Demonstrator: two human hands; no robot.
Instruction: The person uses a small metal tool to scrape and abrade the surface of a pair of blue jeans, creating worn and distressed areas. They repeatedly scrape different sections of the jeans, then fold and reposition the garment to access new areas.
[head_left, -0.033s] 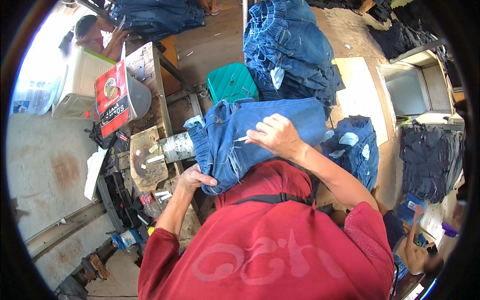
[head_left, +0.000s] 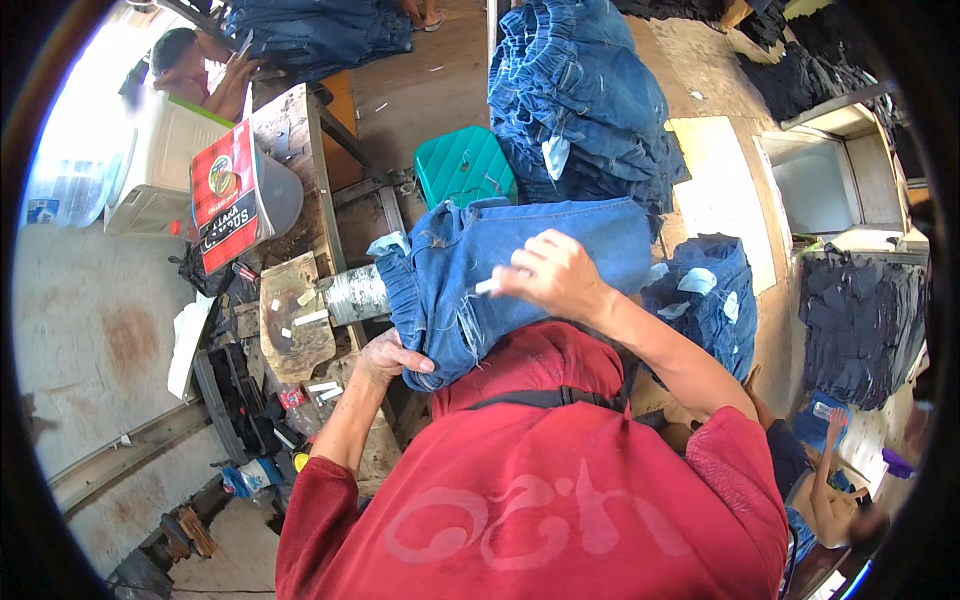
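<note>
Blue jeans (head_left: 590,235) with an elastic waistband are pulled over a horizontal form, whose pale wrapped end (head_left: 357,295) sticks out at the left. My left hand (head_left: 393,358) grips the lower edge of the waistband, thumb on top. Over the middle of the jeans, my right hand (head_left: 555,275) pinches a short white stick (head_left: 487,287), its tip close to a pale frayed patch (head_left: 466,325). Slight motion blur hides whether the tip touches the denim. A light-blue pocket lining (head_left: 388,243) pokes out beside the waistband.
Left of the form, a wooden slab (head_left: 297,335) carries several white pieces. Beyond the jeans are a green plastic stool (head_left: 465,165) and a tall denim pile (head_left: 580,100). More jeans (head_left: 705,300) lie at my right. Another person (head_left: 205,80) sits far left, one more (head_left: 830,500) lower right.
My right hand and the white stick have shifted very slightly, and its fingers are more blurred. My left hand and the jeans stay in place.
</note>
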